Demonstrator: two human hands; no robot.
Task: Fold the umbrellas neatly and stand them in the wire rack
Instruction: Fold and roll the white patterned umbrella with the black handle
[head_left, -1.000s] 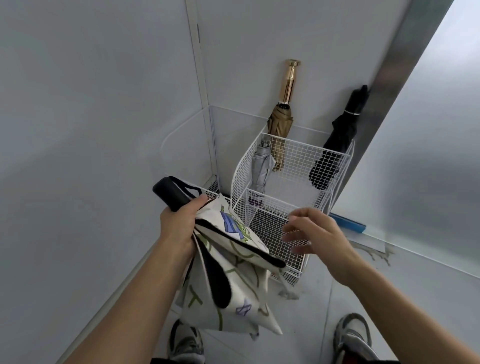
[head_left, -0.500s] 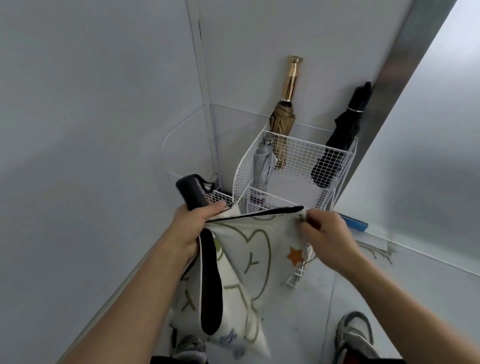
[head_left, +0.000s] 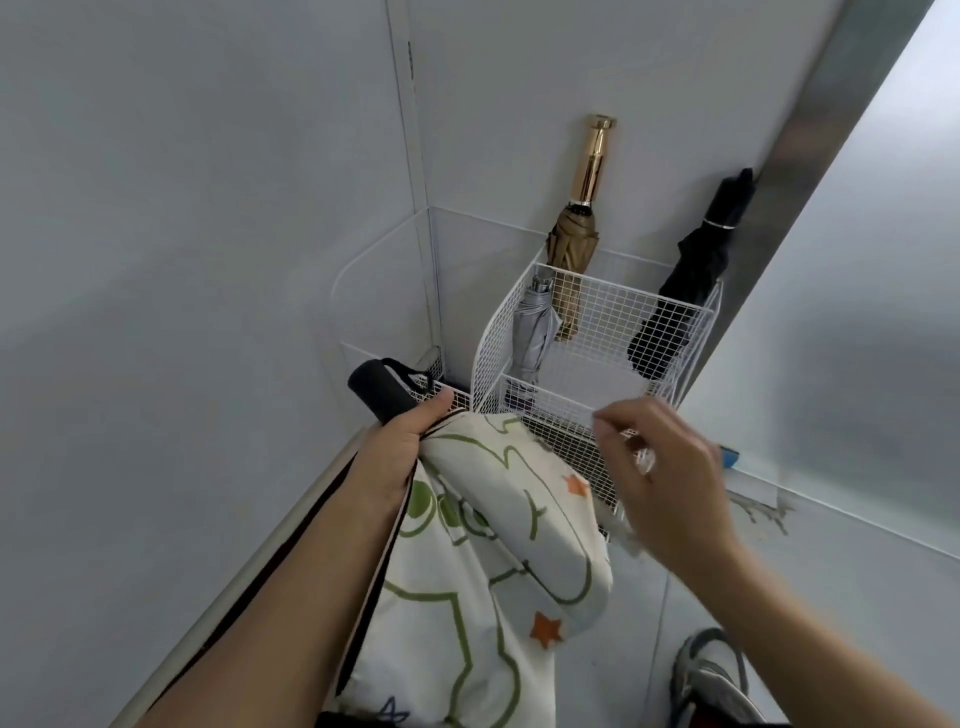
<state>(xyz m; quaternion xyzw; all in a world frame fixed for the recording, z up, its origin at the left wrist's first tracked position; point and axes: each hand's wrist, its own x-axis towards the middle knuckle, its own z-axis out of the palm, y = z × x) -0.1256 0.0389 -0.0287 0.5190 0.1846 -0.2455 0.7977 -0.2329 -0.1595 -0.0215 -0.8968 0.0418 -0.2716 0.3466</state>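
Observation:
My left hand (head_left: 400, 447) grips a cream umbrella (head_left: 498, 519) printed with green outlines and orange stars, just below its black handle (head_left: 376, 387). Its loose canopy hangs down in front of me, with one panel folded over to the right. My right hand (head_left: 660, 467) hovers just right of the fabric, blurred, its fingers loosely curled and off the cloth. Behind my hands the white wire rack (head_left: 613, 312) stands in the corner. It holds a gold-handled tan umbrella (head_left: 576, 234), a grey umbrella (head_left: 532, 338) and a black umbrella (head_left: 696, 270).
White walls close in on the left and behind the rack. A metal post (head_left: 810, 156) and a frosted panel run along the right. A blue object (head_left: 730, 457) lies at the panel's foot. My shoe (head_left: 711, 675) is on the floor at lower right.
My right hand let go of the canopy edge it pinched and lifted up and to the right. The pulled panel now lies folded over the bundle. My left hand kept its grip.

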